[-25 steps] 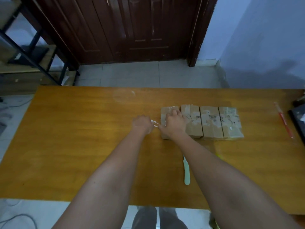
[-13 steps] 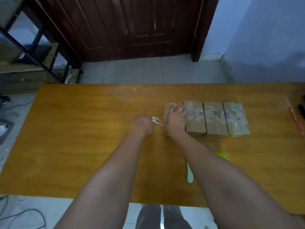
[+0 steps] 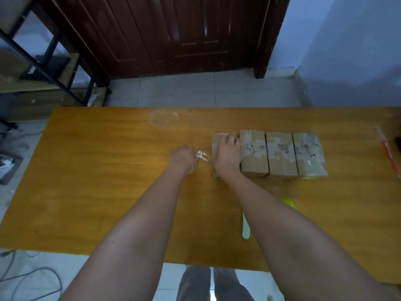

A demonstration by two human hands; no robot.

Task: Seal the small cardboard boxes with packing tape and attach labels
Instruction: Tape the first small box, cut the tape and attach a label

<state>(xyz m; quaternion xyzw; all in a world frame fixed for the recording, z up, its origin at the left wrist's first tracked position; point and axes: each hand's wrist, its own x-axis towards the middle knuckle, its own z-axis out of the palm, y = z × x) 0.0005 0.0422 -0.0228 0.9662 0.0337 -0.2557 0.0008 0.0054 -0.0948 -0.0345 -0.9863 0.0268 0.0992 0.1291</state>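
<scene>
Boxes: four small cardboard ones are sitting side by side in a row on the wooden table, at about 2 o'clock from its centre. The three right boxes are showing tape and scribbled labels. The leftmost box is lying under the right hand, whose fingers are resting flat and relaxed on its top. The left hand, just at 9 o'clock of that box, is pinching a crumpled strip of clear tape stretching toward the box. A pale green handle and a lime-green object are lying at 6 o'clock of the row, partly hidden by the right forearm. A red stick is lying at the table's 3 o'clock edge.
</scene>
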